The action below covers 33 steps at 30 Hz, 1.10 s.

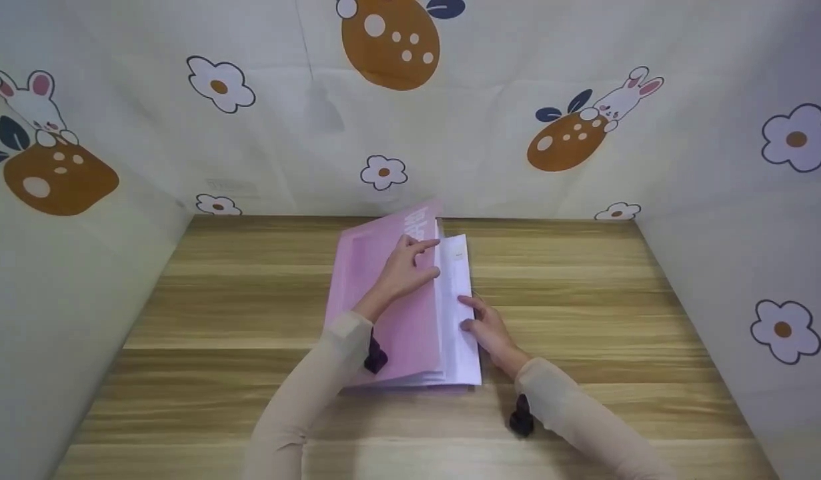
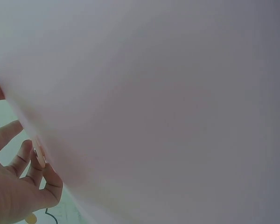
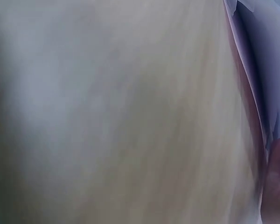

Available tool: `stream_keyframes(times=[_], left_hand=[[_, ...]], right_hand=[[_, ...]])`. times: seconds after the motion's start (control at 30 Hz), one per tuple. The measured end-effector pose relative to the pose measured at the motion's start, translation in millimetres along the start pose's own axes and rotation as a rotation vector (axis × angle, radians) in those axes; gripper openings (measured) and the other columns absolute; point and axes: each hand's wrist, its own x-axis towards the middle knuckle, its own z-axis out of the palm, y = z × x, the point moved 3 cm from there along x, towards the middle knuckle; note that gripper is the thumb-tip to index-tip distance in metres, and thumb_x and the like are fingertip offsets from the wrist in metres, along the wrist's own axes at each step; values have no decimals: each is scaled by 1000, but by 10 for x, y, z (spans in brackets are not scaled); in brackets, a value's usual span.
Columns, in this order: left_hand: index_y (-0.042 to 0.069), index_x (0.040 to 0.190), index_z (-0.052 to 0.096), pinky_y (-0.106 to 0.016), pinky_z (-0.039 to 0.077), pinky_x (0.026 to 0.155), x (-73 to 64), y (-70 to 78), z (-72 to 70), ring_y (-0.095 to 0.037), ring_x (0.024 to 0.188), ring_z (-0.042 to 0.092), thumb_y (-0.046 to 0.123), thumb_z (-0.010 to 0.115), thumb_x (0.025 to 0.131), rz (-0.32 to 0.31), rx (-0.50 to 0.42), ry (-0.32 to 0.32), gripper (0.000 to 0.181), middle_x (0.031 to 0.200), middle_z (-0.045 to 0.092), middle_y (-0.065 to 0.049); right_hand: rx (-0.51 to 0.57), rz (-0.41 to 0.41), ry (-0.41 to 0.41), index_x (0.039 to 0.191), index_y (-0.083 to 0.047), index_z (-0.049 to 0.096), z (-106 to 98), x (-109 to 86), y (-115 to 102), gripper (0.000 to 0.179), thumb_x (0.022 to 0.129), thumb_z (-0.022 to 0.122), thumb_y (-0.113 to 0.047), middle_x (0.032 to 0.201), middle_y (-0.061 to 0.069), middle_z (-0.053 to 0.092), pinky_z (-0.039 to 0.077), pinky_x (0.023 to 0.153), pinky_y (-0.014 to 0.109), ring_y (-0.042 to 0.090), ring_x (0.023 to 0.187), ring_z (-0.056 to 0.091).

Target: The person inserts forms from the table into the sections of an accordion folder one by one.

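Note:
A pink folder (image 1: 383,333) with white lettering near its top lies on the wooden table, its cover tilted up along the right side. White sheets (image 1: 458,360) stick out from under the cover on the right. My left hand (image 1: 403,270) reaches across the cover, finger and thumb gripping its right edge. In the left wrist view, the pale pink cover (image 2: 154,116) fills most of the picture beside curled fingers (image 2: 23,158). My right hand (image 1: 490,330) pinches the outer edge of the white sheets. Only part of that hand (image 3: 275,186) shows in the right wrist view.
The wood-grain table (image 1: 583,300) extends on both sides of the folder. Behind it and at the sides hang pale curtains (image 1: 470,147) printed with rabbits, fruit and flowers. Small black devices (image 1: 522,420) sit at both wrists.

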Motion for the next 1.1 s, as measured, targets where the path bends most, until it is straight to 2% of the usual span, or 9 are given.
stream_keyframes(times=[0.1, 0.23, 0.43, 0.57, 0.77, 1.1], left_hand=[[11, 121, 55, -27, 36, 64, -2, 4, -3, -16, 73, 40, 17, 62, 69, -2, 3, -3, 53, 94, 40, -6], [10, 121, 55, -27, 36, 64, 1, 12, -6, -16, 73, 40, 17, 62, 69, -3, 5, -6, 54, 94, 40, -7], [11, 122, 54, -27, 35, 63, 1, 20, -7, -16, 72, 39, 17, 62, 69, -13, 0, -12, 54, 94, 40, -6], [10, 122, 54, -27, 35, 62, -3, 27, -4, -15, 71, 38, 16, 62, 69, -12, -6, -12, 53, 94, 40, -6], [10, 120, 56, -26, 34, 61, 1, 23, -8, -16, 70, 37, 14, 62, 68, -8, -15, 0, 53, 92, 39, -6], [9, 120, 56, -27, 35, 62, -6, 26, -18, -16, 70, 38, 14, 62, 68, 10, -19, 10, 52, 92, 39, -5]], right_hand=[[-30, -16, -9, 121, 10, 45, -36, -38, -22, 52, 69, 50, 10, 126, 25, 40, 31, 92, 39, 32, 114, 39], [-38, 5, 42, 124, 8, 42, -96, -84, -28, 55, 70, 51, 10, 118, 23, 48, 37, 86, 38, 32, 106, 47], [76, 82, 58, 124, 8, 43, -127, -114, 28, 50, 74, 50, 10, 102, 21, 58, 44, 75, 34, 26, 93, 55], [152, 89, 37, 123, 9, 43, -125, -121, 54, 48, 76, 47, 12, 101, 22, 57, 47, 69, 32, 22, 86, 56], [174, 99, 2, 127, 5, 40, -86, -116, 41, 51, 77, 45, 13, 98, 20, 58, 47, 65, 32, 22, 81, 57], [231, 113, -28, 127, 1, 43, 32, -38, 44, 52, 77, 46, 12, 100, 21, 57, 47, 70, 36, 23, 85, 57]])
